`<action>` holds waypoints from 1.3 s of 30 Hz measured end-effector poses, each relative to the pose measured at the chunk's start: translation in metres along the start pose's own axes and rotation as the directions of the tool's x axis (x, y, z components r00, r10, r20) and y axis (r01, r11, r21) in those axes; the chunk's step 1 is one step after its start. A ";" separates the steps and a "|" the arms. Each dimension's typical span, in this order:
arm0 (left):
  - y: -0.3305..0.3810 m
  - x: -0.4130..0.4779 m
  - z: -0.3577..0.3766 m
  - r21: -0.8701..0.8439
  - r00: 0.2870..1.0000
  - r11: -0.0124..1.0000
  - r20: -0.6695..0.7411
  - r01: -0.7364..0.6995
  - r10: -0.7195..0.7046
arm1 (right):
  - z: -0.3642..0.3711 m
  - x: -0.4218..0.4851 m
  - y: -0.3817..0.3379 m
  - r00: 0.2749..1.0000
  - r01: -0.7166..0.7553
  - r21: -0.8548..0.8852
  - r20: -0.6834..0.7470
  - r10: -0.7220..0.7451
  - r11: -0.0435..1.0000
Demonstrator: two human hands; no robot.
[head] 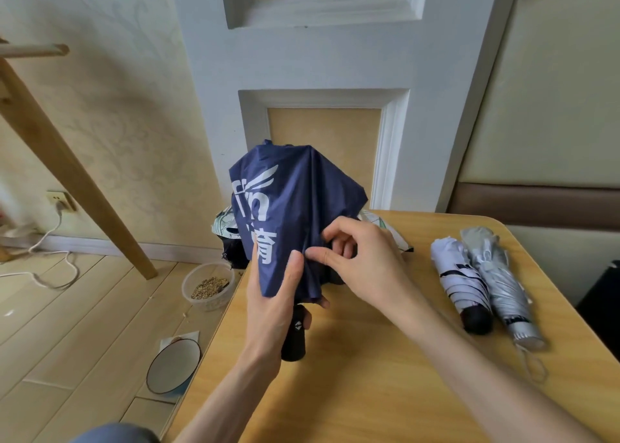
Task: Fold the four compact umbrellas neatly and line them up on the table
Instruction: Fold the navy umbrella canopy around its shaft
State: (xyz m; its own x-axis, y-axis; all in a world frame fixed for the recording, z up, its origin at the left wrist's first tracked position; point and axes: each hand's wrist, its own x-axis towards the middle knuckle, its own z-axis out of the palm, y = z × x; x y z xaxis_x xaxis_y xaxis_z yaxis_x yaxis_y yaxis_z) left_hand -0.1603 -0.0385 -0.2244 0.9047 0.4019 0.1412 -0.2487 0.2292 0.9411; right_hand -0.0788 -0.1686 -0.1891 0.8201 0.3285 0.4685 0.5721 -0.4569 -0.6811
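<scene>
Navy umbrella (318, 201) shows white Chinese characters (256, 207), partly creased.

Soft, even daylight, faint shadows; wide-angle bending at the edges; slight blur at the far left.

Your navy umbrella (295, 201) hides most of the patterned umbrella (223, 222) behind it; how that one lies can't be told. Your left hand (271, 311) covers the top of the handle (295, 340). The bench (369, 375) runs off the lower edge; a dark shape (600, 295) at right is cut off.
</scene>
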 end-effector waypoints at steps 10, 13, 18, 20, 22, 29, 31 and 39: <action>0.000 0.007 -0.006 0.082 1.000 0.996 -0.006 0.023 -0.022 | -0.017 0.009 0.009 0.998 0.032 0.254 0.040 -0.043 0.967; 0.001 0.007 -0.010 0.092 0.999 0.995 -0.033 0.026 -0.024 | -0.024 0.002 0.015 0.994 0.103 0.207 -0.042 -0.097 0.973; 0.005 0.011 -0.014 0.031 0.997 0.999 -0.065 0.033 -0.031 | -0.034 -0.015 0.023 0.994 0.032 0.276 -0.106 -0.003 0.961; 0.008 0.011 -0.014 0.024 0.997 0.999 -0.074 0.021 -0.019 | -0.033 -0.024 0.026 0.997 0.063 0.071 0.046 -0.066 0.996; 0.008 0.010 -0.013 0.024 0.996 0.999 -0.082 0.024 -0.022 | -0.024 -0.029 0.031 0.982 0.182 -0.202 0.086 -0.168 0.962; 0.007 0.008 -0.010 -0.029 0.988 0.998 -0.143 0.049 -0.053 | -0.017 -0.026 0.028 0.853 0.184 -0.418 -0.382 -0.356 0.889; 0.006 0.012 -0.011 -0.073 0.983 0.996 -0.173 0.051 -0.063 | -0.022 -0.027 0.031 0.834 0.135 -0.381 -0.455 -0.313 0.915; 0.006 0.013 -0.013 -0.060 0.980 0.998 -0.197 0.010 -0.022 | -0.019 -0.037 0.047 0.736 0.228 -0.583 -0.422 -0.530 0.780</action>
State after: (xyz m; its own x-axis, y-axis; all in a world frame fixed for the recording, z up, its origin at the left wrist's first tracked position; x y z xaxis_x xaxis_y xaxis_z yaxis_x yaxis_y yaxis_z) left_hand -0.1539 -0.0207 -0.2212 0.8240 0.5637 0.0575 -0.2600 0.2860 0.9223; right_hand -0.0815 -0.2175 -0.2279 0.3045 0.1354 0.9428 0.6389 -0.7632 -0.0967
